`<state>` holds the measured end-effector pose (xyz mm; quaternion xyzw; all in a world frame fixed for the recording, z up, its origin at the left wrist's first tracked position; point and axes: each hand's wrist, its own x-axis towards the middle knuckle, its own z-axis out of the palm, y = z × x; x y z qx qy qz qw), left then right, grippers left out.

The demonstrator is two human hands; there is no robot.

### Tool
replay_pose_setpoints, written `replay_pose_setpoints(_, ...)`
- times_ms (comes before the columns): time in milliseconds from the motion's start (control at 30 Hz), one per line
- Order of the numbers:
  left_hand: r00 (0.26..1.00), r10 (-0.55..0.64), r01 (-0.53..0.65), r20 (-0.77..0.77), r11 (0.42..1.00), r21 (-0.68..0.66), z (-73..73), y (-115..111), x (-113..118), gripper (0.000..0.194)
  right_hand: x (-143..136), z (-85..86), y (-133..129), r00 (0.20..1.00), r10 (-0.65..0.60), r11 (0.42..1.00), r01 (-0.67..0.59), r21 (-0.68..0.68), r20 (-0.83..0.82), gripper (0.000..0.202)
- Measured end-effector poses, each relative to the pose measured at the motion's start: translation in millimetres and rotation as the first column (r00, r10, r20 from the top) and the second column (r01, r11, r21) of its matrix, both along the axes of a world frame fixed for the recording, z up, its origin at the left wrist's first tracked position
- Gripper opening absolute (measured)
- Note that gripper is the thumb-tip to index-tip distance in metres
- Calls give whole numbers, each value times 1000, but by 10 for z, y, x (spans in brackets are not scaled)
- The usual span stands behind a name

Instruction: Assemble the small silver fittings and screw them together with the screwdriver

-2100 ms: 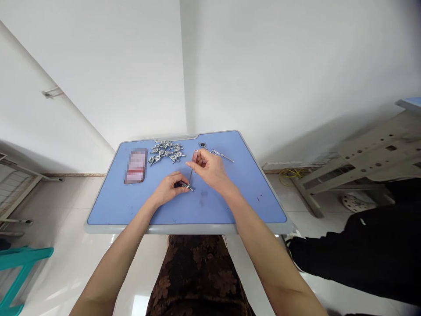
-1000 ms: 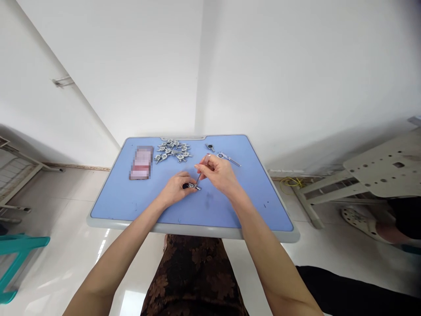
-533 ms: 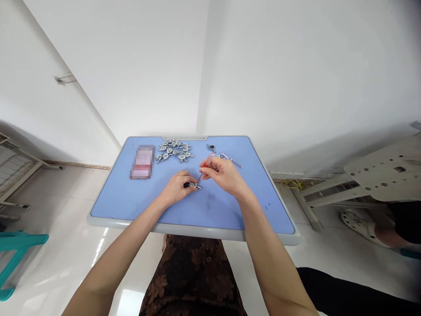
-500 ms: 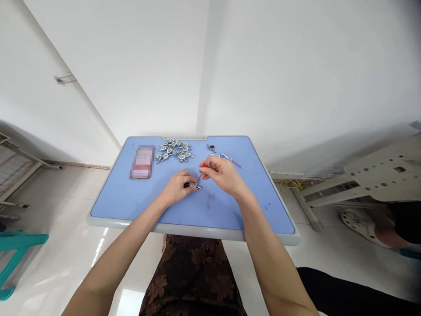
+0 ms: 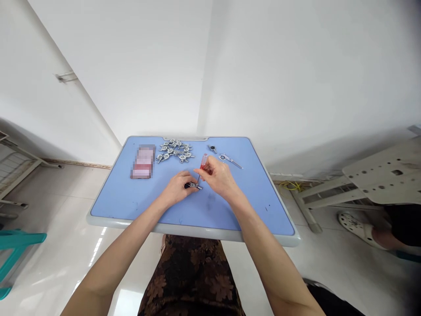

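Note:
My left hand (image 5: 179,188) is closed on a small metal fitting (image 5: 194,186), pinning it to the blue tabletop (image 5: 131,197). In my right hand (image 5: 217,173) is a screwdriver (image 5: 204,161) with a clear and red handle, held nearly upright. Its thin shaft points down at the fitting; the tip's exact contact is too small to make out. A pile of similar metal fittings (image 5: 174,149) lies beyond my left hand. Past my right hand are a loose fitting (image 5: 212,148) and a slim metal piece with a ring-shaped end (image 5: 230,160).
A pixelated phone-like rectangle (image 5: 143,162) lies on the table's left side. Teal stool (image 5: 19,245) stands on the floor at left. To the right are a pale perforated metal frame (image 5: 378,180) and another person's foot in a clog (image 5: 357,226).
The screwdriver has gone from slanted to more upright, and my right hand has shifted slightly left and turned. My left hand and the fitting stay about where they were.

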<state>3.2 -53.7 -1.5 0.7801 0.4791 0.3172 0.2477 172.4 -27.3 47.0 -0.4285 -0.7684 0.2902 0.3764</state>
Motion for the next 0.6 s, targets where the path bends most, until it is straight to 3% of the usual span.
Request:
replay_pose_setpoints(100,1000,-8,8,17,1000,-4,3,1,1,10,-19,-6,-9,1000,7,1000,-7,4,-19,23)
replay_pose_setpoints(200,1000,-12,12,21,1000,-4,-2,4,3,11,-26,-11,-18,997,32,999,-34,-21,-64,11)
replay_pose_setpoints(300,1000,-5,5,13,1000,9,-4,5,5,11,-17,-24,-16,985,77,992,-92,-91,-156,21)
replay_pose_setpoints(400,1000,-2,2,5,1000,19,-5,7,7,12,-6,-52,2,967,102,979,-140,-149,-234,15)
replay_pose_setpoints(600,1000,1,-1,4,1000,15,-18,16,3,12,9,-45,25,966,57,969,-115,-218,-252,21)
